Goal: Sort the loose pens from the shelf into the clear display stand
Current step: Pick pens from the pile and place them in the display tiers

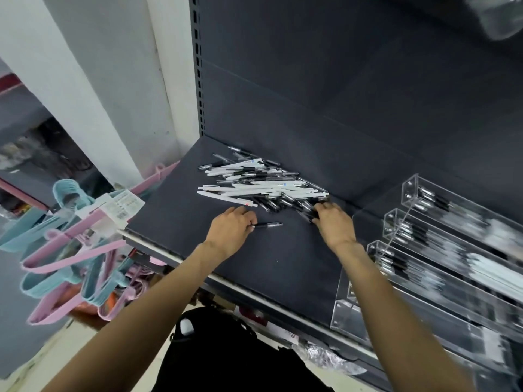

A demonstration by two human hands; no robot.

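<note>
No writing is coming through legibly; the white tag point(120, 207) on the pink and blue hangers point(68, 250) at the left of the frame is carrying print too small to read. At frame centre the left hand point(230, 230) is lying knuckles-up on the dark shelf point(175, 210), fingers curled, pinching one end of a single black pen point(268, 224). The right hand point(334, 222) is reaching into the near edge of the loose pen pile point(260, 185), fingers curling around several dark pens there. The clear display stand point(441, 250) is sitting at the right of the frame, its slots partly filled.
</note>
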